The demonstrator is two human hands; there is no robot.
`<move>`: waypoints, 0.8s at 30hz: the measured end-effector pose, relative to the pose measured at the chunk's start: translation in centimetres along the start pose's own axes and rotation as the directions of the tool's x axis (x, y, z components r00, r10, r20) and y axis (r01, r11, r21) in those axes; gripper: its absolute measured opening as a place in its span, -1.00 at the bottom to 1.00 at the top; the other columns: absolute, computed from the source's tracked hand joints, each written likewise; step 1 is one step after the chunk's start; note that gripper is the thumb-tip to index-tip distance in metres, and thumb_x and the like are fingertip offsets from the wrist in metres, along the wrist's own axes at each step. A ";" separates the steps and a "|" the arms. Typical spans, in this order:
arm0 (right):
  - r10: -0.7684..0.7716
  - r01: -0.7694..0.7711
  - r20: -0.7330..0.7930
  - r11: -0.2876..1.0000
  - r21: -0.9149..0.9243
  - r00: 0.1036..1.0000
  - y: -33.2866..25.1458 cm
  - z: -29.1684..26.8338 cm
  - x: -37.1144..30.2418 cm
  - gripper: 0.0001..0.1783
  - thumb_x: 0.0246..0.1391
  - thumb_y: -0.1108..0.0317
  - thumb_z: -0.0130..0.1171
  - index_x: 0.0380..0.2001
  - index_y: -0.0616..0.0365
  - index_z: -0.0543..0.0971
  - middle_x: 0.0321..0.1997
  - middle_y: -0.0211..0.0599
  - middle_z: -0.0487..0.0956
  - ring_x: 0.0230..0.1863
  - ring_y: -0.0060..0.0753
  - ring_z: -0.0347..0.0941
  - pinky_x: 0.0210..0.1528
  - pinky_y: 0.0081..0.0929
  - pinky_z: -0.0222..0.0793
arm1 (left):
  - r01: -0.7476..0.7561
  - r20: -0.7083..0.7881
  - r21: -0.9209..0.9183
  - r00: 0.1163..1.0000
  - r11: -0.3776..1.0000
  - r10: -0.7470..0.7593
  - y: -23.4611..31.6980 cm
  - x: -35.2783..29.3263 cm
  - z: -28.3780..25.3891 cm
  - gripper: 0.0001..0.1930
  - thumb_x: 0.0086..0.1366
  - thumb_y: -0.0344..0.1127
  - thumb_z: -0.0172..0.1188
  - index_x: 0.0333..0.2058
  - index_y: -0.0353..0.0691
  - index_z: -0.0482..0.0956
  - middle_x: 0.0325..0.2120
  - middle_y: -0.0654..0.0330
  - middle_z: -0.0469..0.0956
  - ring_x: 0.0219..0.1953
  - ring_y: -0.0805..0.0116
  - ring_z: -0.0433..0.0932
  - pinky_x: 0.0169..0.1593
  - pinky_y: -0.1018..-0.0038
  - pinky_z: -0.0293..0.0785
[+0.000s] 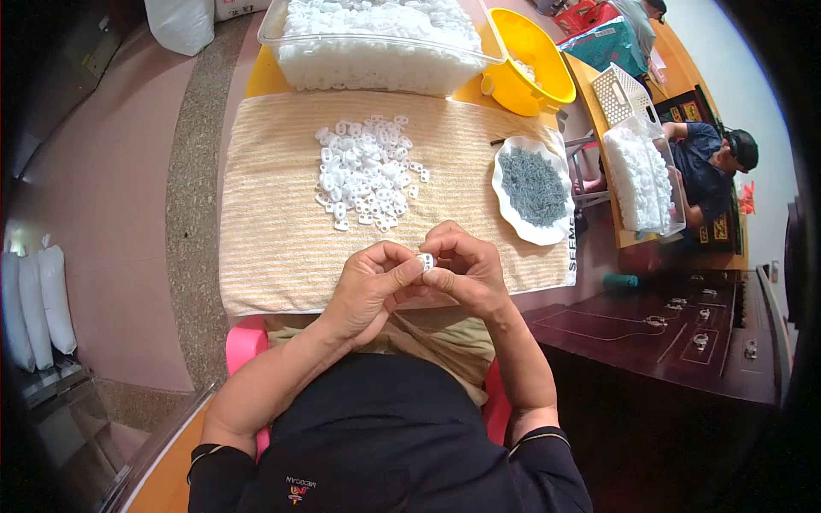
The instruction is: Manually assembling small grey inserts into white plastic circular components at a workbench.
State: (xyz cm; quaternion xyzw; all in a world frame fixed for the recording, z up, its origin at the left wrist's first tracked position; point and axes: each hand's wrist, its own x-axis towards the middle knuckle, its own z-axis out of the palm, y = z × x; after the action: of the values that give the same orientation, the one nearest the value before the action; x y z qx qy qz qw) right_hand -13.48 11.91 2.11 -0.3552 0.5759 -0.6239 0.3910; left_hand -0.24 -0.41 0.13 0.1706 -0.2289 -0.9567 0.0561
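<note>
In front of my body, both hands meet over the near edge of a striped beige towel (274, 214). A small white plastic piece (427, 262) is pinched between the thumbs and fingers of my left hand (369, 286) and my right hand (472, 269). Dark marks show on its face. Beyond my hands lies a loose pile of small white plastic pieces (363, 171) with holes in them. To the right, a white scalloped plate (499, 186) holds many thin grey pieces (535, 184), perhaps screws, too small to tell.
A clear bin (270, 27) full of white pieces stands at the far edge, beside a yellow basin (513, 101). Farther right, another person (705, 158) sits by a box of white pieces (634, 175). A dark wooden panel (599, 329) with metal fittings is at right. White sacks (56, 299) stand at left.
</note>
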 end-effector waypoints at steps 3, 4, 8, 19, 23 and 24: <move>-0.018 0.019 0.006 1.000 -0.021 1.000 -0.4 -0.2 0.1 -0.84 -0.02 0.58 0.25 -0.31 0.30 0.54 -0.20 -0.35 0.44 -0.20 -0.59 0.42 -0.18 -0.62 0.40 | 0.007 0.001 0.004 1.000 1.000 -0.007 -0.1 0.1 -0.2 -0.93 0.28 -0.39 0.17 -0.30 -0.22 0.49 -0.34 0.23 0.56 -0.30 0.47 0.56 -0.17 0.50 0.58; -0.019 0.020 0.031 0.998 -0.058 0.999 -0.5 -0.4 0.1 -0.84 0.00 0.57 0.25 -0.30 0.31 0.52 -0.19 -0.32 0.44 -0.21 -0.58 0.41 -0.16 -0.64 0.38 | 0.003 0.006 0.003 1.000 1.000 -0.003 -0.1 0.2 -0.3 -0.93 0.28 -0.39 0.17 -0.30 -0.22 0.49 -0.34 0.23 0.56 -0.30 0.47 0.56 -0.17 0.50 0.58; 0.025 -0.040 -0.106 0.990 -0.136 0.994 -1.9 -1.6 0.8 -0.86 0.01 0.60 0.22 -0.31 0.31 0.51 -0.21 -0.26 0.49 -0.23 -0.56 0.44 -0.19 -0.62 0.41 | 0.021 -0.028 0.005 0.999 1.000 -0.021 0.2 0.1 0.0 -0.93 0.27 -0.41 0.18 -0.28 -0.23 0.50 -0.28 0.18 0.57 -0.29 0.45 0.57 -0.15 0.48 0.58; -0.439 0.078 -0.622 0.851 -0.520 0.648 -9.7 -16.4 12.9 -0.69 0.06 0.35 0.27 -0.17 0.34 0.57 -0.49 -0.33 0.58 -0.54 -0.61 0.47 -0.44 -0.67 0.46 | 0.032 -0.054 0.049 0.998 0.998 -0.029 0.0 -0.1 0.1 -0.89 0.25 -0.44 0.19 -0.25 -0.24 0.51 -0.19 0.12 0.56 -0.29 0.47 0.57 -0.15 0.49 0.58; -0.347 0.022 -0.570 0.866 -0.499 0.745 -7.8 -16.1 12.3 -0.72 0.06 0.36 0.27 -0.20 0.32 0.59 -0.51 -0.34 0.58 -0.55 -0.60 0.47 -0.46 -0.68 0.45 | 0.023 -0.078 0.064 0.997 0.998 -0.018 0.2 -0.1 0.3 -0.90 0.25 -0.44 0.20 -0.26 -0.24 0.51 -0.20 0.12 0.56 -0.30 0.49 0.57 -0.16 0.51 0.57; -0.303 0.013 -0.502 0.865 -0.501 0.810 -7.2 -15.7 11.7 -0.73 0.06 0.37 0.26 -0.19 0.32 0.59 -0.50 -0.34 0.58 -0.55 -0.61 0.47 -0.46 -0.68 0.44 | 0.016 -0.072 0.071 0.997 0.997 -0.010 0.2 -0.1 0.3 -0.90 0.25 -0.43 0.20 -0.26 -0.24 0.51 -0.21 0.13 0.57 -0.30 0.50 0.57 -0.16 0.51 0.58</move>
State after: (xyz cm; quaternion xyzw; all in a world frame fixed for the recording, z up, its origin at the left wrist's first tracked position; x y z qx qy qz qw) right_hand -33.25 8.60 7.90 -0.2869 0.7676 -0.5711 0.0483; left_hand -0.21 -0.45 0.49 0.2082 -0.2597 -0.9416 0.0519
